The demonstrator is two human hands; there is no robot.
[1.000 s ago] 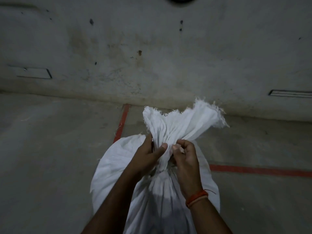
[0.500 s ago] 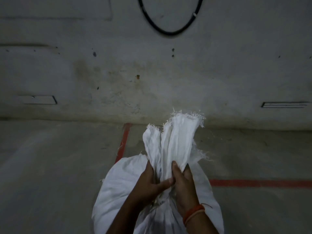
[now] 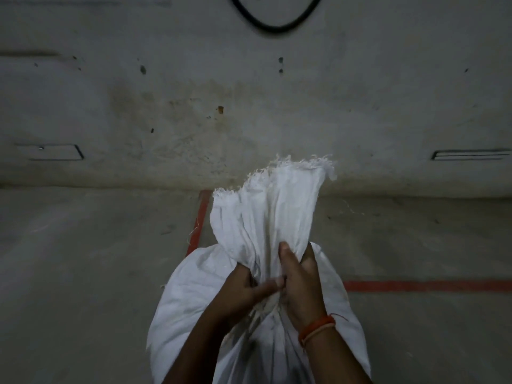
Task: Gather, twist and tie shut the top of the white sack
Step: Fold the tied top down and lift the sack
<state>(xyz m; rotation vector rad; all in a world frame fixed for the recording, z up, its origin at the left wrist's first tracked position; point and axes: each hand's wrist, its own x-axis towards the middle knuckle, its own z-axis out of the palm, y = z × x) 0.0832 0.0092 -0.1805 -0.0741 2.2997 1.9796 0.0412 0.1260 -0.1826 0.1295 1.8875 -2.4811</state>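
A full white sack (image 3: 194, 306) stands on the concrete floor right in front of me. Its gathered top (image 3: 274, 206) rises as a bunched plume with a frayed upper edge. My left hand (image 3: 246, 292) grips the neck from the left, thumb pointing right across the folds. My right hand (image 3: 297, 284), with an orange band at the wrist, is closed around the neck from the right, fingers wrapped into the cloth. The two hands touch at the neck. Thin string-like threads (image 3: 263, 309) hang just below them; I cannot tell if they are a tie.
A stained concrete wall (image 3: 249, 112) stands close behind the sack, with a black cable loop (image 3: 274, 24) hanging high on it. Red painted lines (image 3: 426, 286) cross the grey floor on the right and behind the sack at the left.
The gathered top, spread wide a second ago, is now bunched tighter and upright. Both hands have closed lower and firmer on the neck. My view has tilted up, showing more wall.
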